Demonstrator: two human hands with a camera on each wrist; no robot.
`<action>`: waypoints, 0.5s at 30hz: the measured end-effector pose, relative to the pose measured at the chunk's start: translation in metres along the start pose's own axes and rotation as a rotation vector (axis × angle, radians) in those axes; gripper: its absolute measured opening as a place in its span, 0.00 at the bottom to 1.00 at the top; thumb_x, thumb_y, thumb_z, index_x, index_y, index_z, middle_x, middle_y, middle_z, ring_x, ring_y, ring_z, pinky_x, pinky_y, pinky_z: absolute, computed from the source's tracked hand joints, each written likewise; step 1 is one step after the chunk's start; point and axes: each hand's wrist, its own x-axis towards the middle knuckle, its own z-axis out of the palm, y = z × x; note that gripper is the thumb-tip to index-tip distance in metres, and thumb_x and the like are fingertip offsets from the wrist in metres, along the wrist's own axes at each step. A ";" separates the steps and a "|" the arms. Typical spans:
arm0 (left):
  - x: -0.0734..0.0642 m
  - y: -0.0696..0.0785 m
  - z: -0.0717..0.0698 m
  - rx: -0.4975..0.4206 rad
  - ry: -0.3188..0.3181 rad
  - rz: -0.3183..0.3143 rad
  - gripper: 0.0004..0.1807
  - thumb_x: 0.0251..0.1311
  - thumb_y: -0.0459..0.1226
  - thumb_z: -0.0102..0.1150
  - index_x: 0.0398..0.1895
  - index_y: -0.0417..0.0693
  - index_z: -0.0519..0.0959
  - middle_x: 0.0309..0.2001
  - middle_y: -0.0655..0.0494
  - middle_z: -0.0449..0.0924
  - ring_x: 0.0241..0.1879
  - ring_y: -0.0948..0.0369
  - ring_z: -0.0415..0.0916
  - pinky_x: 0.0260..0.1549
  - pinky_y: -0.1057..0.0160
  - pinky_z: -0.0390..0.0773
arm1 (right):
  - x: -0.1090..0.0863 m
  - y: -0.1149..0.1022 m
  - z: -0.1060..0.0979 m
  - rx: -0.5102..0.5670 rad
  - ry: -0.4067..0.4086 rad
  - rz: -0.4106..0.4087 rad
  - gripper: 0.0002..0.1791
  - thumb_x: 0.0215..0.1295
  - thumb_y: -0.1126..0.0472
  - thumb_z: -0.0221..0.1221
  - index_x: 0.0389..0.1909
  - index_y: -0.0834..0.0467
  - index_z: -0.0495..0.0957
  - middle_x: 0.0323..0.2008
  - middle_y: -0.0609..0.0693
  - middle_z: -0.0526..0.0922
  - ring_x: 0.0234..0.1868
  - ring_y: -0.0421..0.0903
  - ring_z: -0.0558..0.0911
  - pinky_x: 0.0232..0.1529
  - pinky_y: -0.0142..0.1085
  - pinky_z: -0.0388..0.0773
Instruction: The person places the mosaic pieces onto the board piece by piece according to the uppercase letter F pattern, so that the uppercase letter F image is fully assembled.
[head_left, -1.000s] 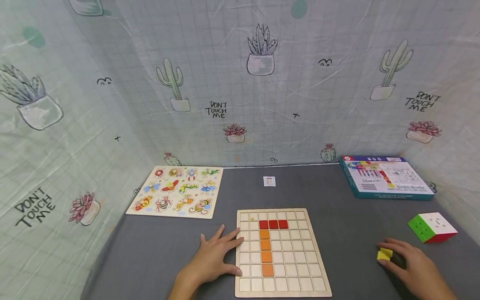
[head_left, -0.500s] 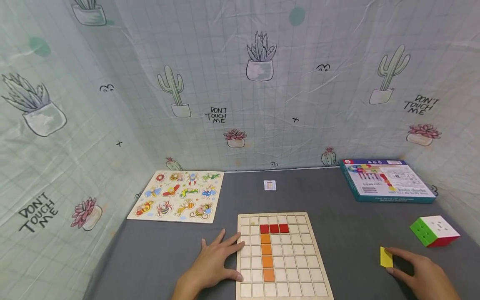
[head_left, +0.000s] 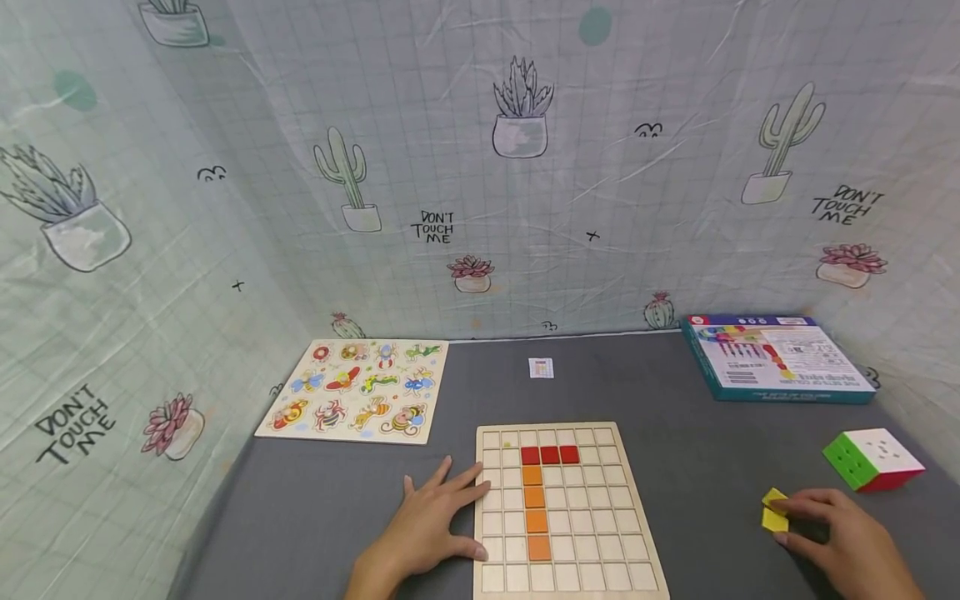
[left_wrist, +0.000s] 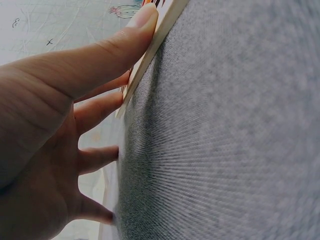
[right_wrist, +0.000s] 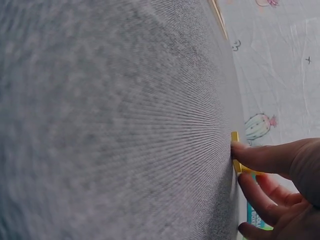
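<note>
A wooden grid board (head_left: 592, 521) lies on the grey table. Three red tiles (head_left: 550, 455) form a row near its far edge, with a column of several orange tiles (head_left: 534, 497) running down towards me. My left hand (head_left: 423, 517) rests at the board's left edge, fingers spread, thumb and fingertips touching the frame. To the right of the board, my right hand (head_left: 855, 537) pinches small yellow tiles (head_left: 775, 520) between thumb and fingers, low over the table. In the right wrist view the thumb lies against a yellow tile (right_wrist: 235, 150); the fingers partly hide the rest.
An insect picture puzzle board (head_left: 352, 389) lies at the back left. A small printed card (head_left: 541, 368) is beyond the grid board. At the back right lies a teal game box (head_left: 780, 358), and a puzzle cube (head_left: 873, 460) stands just beyond my right hand. Printed cloth hangs behind.
The yellow tiles turn in my right hand: one face showed half a second ago, two separate pieces show now. The right hand has shifted slightly right. My left hand stays at the board.
</note>
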 end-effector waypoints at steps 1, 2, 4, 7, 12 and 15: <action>0.000 0.000 0.000 -0.001 0.001 0.000 0.46 0.42 0.60 0.75 0.70 0.63 0.75 0.77 0.59 0.66 0.79 0.35 0.55 0.53 0.08 0.48 | 0.000 -0.001 0.000 0.005 0.004 0.004 0.27 0.47 0.53 0.78 0.46 0.66 0.87 0.44 0.66 0.79 0.44 0.60 0.79 0.46 0.60 0.76; 0.000 0.000 0.000 -0.001 0.002 -0.001 0.46 0.42 0.60 0.75 0.70 0.63 0.75 0.77 0.59 0.66 0.79 0.35 0.55 0.53 0.08 0.48 | 0.000 -0.001 0.000 0.011 0.008 0.007 0.27 0.47 0.53 0.78 0.45 0.66 0.87 0.43 0.65 0.79 0.43 0.60 0.79 0.46 0.60 0.76; 0.000 0.001 -0.001 0.000 0.003 -0.002 0.46 0.42 0.60 0.76 0.70 0.63 0.75 0.77 0.60 0.66 0.79 0.35 0.55 0.53 0.08 0.48 | 0.001 -0.002 0.001 0.015 0.018 0.008 0.28 0.47 0.52 0.78 0.44 0.67 0.87 0.42 0.64 0.80 0.43 0.59 0.79 0.45 0.60 0.76; 0.000 0.001 -0.001 0.002 0.001 -0.002 0.46 0.42 0.60 0.76 0.70 0.64 0.75 0.77 0.60 0.66 0.79 0.35 0.55 0.53 0.08 0.48 | 0.002 -0.004 0.002 0.024 0.046 0.018 0.30 0.47 0.47 0.78 0.41 0.68 0.87 0.41 0.64 0.81 0.42 0.59 0.80 0.45 0.59 0.76; 0.001 0.000 0.000 0.006 -0.004 -0.004 0.46 0.42 0.61 0.75 0.70 0.64 0.75 0.77 0.61 0.66 0.79 0.36 0.54 0.53 0.08 0.48 | 0.004 -0.011 0.000 0.052 0.115 0.025 0.26 0.50 0.46 0.76 0.38 0.65 0.89 0.40 0.61 0.83 0.41 0.57 0.80 0.41 0.53 0.77; 0.001 0.000 0.000 0.007 -0.005 -0.006 0.46 0.42 0.61 0.75 0.70 0.64 0.75 0.78 0.61 0.66 0.79 0.36 0.54 0.53 0.08 0.48 | 0.004 -0.019 -0.001 0.067 0.184 -0.005 0.18 0.51 0.51 0.76 0.36 0.61 0.89 0.37 0.56 0.85 0.38 0.52 0.81 0.35 0.39 0.76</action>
